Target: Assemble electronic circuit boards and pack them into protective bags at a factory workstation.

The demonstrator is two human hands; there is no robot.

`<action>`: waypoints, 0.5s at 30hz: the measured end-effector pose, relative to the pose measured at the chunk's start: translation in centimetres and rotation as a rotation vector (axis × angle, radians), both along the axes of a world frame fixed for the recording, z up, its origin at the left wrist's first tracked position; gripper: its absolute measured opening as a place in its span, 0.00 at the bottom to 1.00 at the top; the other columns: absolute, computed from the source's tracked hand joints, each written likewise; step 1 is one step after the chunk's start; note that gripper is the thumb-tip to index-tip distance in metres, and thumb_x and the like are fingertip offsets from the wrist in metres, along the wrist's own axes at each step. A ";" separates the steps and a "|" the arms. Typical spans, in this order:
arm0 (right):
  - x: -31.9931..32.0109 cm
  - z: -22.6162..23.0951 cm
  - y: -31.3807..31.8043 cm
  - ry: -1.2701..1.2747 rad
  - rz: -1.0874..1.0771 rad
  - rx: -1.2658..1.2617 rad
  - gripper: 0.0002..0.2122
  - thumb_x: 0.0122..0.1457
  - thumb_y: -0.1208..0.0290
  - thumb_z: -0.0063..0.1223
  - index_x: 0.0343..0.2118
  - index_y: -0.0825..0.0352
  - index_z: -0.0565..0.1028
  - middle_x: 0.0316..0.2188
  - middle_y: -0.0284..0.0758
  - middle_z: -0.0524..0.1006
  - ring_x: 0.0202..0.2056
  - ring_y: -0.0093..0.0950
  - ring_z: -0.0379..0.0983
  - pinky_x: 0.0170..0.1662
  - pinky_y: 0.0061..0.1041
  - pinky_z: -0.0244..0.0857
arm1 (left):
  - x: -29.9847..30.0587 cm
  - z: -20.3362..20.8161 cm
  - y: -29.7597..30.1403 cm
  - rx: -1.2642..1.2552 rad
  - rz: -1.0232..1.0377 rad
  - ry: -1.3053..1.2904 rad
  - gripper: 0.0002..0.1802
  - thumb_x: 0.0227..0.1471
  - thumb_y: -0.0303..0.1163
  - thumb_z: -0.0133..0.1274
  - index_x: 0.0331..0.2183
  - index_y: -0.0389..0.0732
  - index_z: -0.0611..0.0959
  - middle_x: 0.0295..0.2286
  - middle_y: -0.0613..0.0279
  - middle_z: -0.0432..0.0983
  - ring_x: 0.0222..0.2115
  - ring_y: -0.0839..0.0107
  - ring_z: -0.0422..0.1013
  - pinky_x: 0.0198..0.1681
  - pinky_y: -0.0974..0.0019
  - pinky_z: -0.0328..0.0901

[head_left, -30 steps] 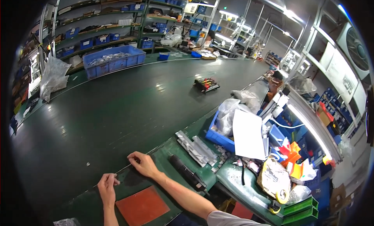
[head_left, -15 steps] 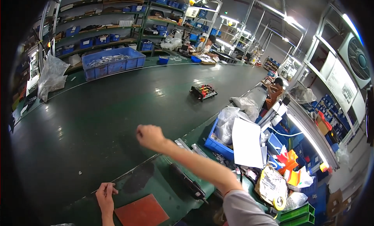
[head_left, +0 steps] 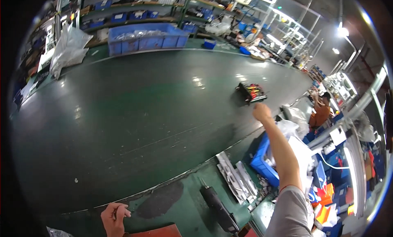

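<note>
My right hand [head_left: 262, 113] reaches far forward on a stretched arm. Its fingers are curled in and no object shows in them. Just beyond it on the dark green belt sits a black open-topped device [head_left: 251, 92] with red and yellow parts inside; a small gap seems to separate the two. At the lower left, my left hand [head_left: 114, 219] rests by the near bench edge, fingers loosely bent and holding nothing visible. Beside it lies a reddish-brown mat [head_left: 159, 231], partly cut off below. A black electric screwdriver [head_left: 219, 209] lies on the bench between my arms.
Grey metal strips [head_left: 236, 177] lie right of the screwdriver. A blue crate [head_left: 262, 163] with plastic bags stands under my right forearm. Across the belt is a large blue bin [head_left: 147, 42] of metal parts. Another person [head_left: 321, 110] sits at the far right.
My right hand has swung forward and right, from over the near belt edge to close by the black device. The view has turned down and left; my left hand stays near the bench edge.
</note>
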State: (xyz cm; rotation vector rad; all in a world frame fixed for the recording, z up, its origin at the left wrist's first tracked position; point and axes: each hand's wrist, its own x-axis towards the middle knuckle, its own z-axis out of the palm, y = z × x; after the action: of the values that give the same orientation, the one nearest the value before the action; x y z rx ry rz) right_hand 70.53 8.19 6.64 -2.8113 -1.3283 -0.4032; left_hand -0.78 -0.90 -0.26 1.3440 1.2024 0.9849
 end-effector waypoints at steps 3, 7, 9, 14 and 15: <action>1.9 -0.8 2.1 -0.048 0.041 0.087 0.14 0.55 0.68 0.49 0.42 0.69 0.78 0.39 0.48 0.80 0.44 0.49 0.77 0.48 0.46 0.71 | 0.5 0.4 0.0 -0.029 0.048 0.021 0.11 0.63 0.28 0.48 0.31 0.32 0.79 0.19 0.62 0.74 0.22 0.77 0.71 0.27 0.74 0.64; 3.8 -3.4 6.7 -0.202 0.183 0.143 0.20 0.55 0.68 0.54 0.50 0.69 0.71 0.45 0.48 0.76 0.52 0.46 0.70 0.53 0.43 0.69 | 0.8 1.3 -0.3 -0.045 0.117 0.081 0.11 0.63 0.28 0.47 0.31 0.31 0.78 0.20 0.61 0.73 0.21 0.77 0.70 0.26 0.72 0.65; 4.8 -4.4 8.5 -0.204 0.144 0.080 0.22 0.55 0.66 0.58 0.52 0.69 0.69 0.50 0.46 0.74 0.54 0.45 0.68 0.55 0.42 0.67 | 1.2 1.2 -0.2 0.014 0.129 0.061 0.12 0.63 0.27 0.46 0.30 0.30 0.77 0.20 0.60 0.72 0.20 0.76 0.70 0.26 0.71 0.67; 5.6 -5.0 10.7 -0.314 0.103 0.056 0.22 0.50 0.68 0.67 0.47 0.70 0.72 0.47 0.49 0.74 0.50 0.45 0.72 0.50 0.40 0.71 | 1.1 1.2 -0.2 0.003 0.138 0.071 0.10 0.60 0.25 0.47 0.29 0.30 0.78 0.20 0.59 0.72 0.18 0.76 0.69 0.26 0.69 0.69; 5.3 -4.9 10.9 -0.312 0.107 0.058 0.22 0.50 0.68 0.67 0.47 0.70 0.72 0.47 0.49 0.74 0.50 0.45 0.72 0.50 0.40 0.71 | 1.1 1.2 -0.2 0.002 0.135 0.061 0.09 0.59 0.24 0.48 0.28 0.30 0.78 0.20 0.59 0.72 0.18 0.76 0.68 0.26 0.69 0.69</action>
State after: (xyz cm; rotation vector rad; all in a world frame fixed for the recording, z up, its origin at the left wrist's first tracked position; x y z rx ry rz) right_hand 75.85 19.11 1.70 -2.6956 -1.4802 -0.8911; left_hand 0.34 -1.08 0.90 1.3155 1.3529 1.0464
